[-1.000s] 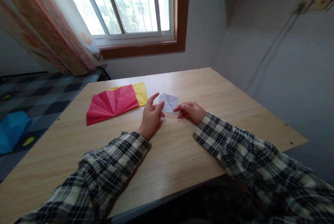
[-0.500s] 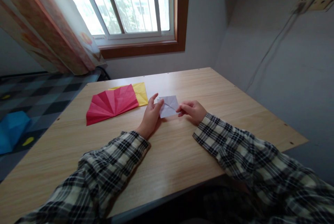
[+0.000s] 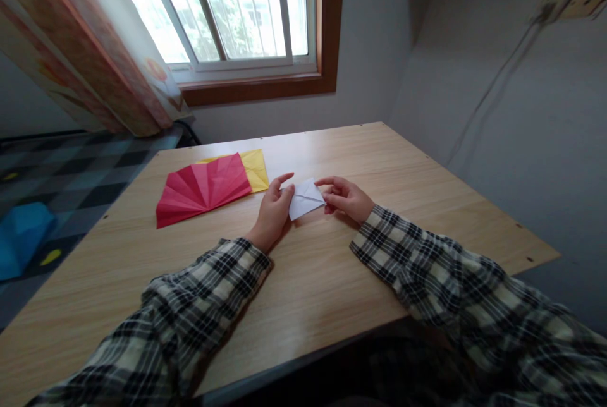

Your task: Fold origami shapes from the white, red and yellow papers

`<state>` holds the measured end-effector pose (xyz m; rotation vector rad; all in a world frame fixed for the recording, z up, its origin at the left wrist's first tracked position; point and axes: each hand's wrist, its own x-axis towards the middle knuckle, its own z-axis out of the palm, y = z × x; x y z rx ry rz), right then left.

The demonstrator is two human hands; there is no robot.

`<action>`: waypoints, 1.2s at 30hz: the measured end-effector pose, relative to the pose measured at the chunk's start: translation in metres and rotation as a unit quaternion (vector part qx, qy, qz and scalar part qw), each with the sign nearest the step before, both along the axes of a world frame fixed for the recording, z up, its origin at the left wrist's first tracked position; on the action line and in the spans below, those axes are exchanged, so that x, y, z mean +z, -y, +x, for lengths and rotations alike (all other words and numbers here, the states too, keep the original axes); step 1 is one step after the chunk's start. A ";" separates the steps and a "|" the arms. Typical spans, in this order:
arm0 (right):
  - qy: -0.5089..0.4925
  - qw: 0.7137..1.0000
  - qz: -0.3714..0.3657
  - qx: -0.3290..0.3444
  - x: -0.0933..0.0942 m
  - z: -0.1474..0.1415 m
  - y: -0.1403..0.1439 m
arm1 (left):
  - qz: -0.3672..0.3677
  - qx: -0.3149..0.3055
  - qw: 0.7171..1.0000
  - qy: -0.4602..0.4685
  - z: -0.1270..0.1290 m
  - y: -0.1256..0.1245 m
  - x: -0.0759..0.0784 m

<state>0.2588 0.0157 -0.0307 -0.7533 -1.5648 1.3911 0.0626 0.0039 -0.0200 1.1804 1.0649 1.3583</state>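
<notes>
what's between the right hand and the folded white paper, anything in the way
Nothing visible: the right hand has its fingertips right at the right edge of the white paper, and the left hand holds the opposite side. The red paper and yellow paper lie left, outside that gap.

Daylight pours through the window [image 3: 251, 28] (its view washed nearly to white), leaving the right-hand wall [image 3: 535, 154] dim, with a cable's [image 3: 516, 50] soft shadow across it. A pale sheen spreads over the far tabletop [image 3: 327, 153]; the white paper [image 3: 306, 201] looks bright, its creases smeared. Wide-angle distortion stretches the sleeves [image 3: 190, 312] toward the frame's edges.
</notes>
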 end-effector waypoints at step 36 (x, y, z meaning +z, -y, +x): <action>0.118 0.982 0.140 0.046 0.007 0.004 -0.001 | 0.021 -0.182 0.965 -0.188 -0.009 0.006 0.016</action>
